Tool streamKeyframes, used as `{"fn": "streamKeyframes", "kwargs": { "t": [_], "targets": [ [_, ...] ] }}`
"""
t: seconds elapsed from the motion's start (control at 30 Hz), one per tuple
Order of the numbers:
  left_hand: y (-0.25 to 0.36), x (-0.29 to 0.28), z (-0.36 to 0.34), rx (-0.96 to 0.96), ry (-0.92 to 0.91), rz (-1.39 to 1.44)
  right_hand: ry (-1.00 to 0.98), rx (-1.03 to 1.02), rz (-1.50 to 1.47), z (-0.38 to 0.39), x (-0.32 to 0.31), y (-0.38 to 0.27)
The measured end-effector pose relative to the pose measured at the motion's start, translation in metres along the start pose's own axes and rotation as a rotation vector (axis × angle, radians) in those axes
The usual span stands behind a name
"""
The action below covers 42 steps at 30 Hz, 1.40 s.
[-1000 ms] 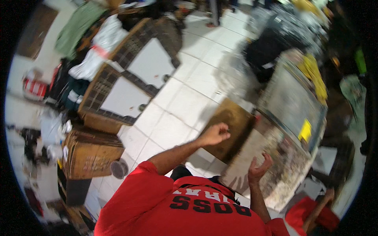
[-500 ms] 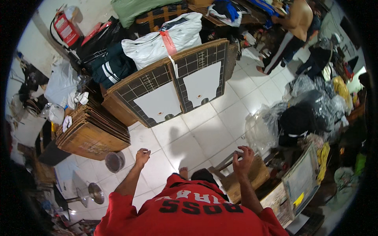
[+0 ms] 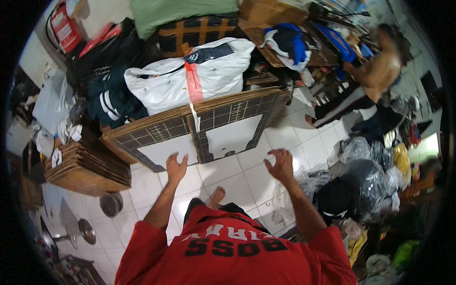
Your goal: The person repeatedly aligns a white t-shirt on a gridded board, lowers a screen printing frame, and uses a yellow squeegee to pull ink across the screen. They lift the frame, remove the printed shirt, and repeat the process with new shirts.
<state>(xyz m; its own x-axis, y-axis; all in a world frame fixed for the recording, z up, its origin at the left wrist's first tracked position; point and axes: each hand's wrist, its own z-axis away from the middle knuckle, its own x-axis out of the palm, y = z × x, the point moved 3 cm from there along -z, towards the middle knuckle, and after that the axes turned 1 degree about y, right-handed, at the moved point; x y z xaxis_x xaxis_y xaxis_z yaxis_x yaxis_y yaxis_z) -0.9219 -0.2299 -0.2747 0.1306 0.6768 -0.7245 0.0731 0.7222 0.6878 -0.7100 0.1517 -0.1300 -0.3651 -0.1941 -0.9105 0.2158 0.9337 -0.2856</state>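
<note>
My left hand (image 3: 176, 168) is held out with its fingers and thumb apart and nothing between them. It is in front of the left one of two dark gridded boards (image 3: 164, 128); from here I cannot tell whether it touches. My right hand (image 3: 280, 165) is also empty, fingers spread, to the right of the right-hand gridded board (image 3: 232, 116). Each board bears a white panel with a small notch at its lower edge. Behind them lies a stuffed white sack (image 3: 218, 73), crossed by a pinkish-red strip (image 3: 193, 80).
Brown boards (image 3: 90, 171) are stacked at left, near a dark round tub (image 3: 111, 204). Plastic-wrapped bundles (image 3: 365, 183) crowd the right. A person (image 3: 380, 71) stands at the far right by piled fabric. A fire extinguisher (image 3: 65, 28) hangs at the far left.
The gridded boards are nearer to my hands. My right hand has risen and its fingers have spread; my left hand has opened too. The wooden piece by my right arm has left the view.
</note>
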Motion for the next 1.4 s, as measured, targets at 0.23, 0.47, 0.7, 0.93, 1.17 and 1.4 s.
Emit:
{"fn": "streamKeyframes", "kwargs": {
  "t": [0.23,0.47,0.7,0.93,1.17,1.4],
  "targets": [
    [0.086,0.044,-0.14,0.097,0.292,-0.076,-0.478,-0.083,-0.226,-0.217,0.093,0.119],
    [0.113,0.085,-0.183,-0.122,0.376,-0.49,-0.774,0.173,0.18,-0.328,0.139,0.203],
    [0.107,0.087,-0.173,-0.24,0.348,-0.509,-0.8,-0.166,0.46,-0.374,0.16,0.272],
    [0.115,0.082,-0.129,-0.208,0.412,-0.457,-0.918,-0.504,0.121,-0.328,0.156,0.31],
    [0.108,0.079,-0.091,-0.334,0.338,-0.469,-1.14,-0.684,-0.162,-0.308,0.139,0.305],
    [0.099,0.08,-0.07,-0.465,0.273,-0.509,-1.161,-0.69,-0.072,-0.316,0.082,0.302]
  ]
}}
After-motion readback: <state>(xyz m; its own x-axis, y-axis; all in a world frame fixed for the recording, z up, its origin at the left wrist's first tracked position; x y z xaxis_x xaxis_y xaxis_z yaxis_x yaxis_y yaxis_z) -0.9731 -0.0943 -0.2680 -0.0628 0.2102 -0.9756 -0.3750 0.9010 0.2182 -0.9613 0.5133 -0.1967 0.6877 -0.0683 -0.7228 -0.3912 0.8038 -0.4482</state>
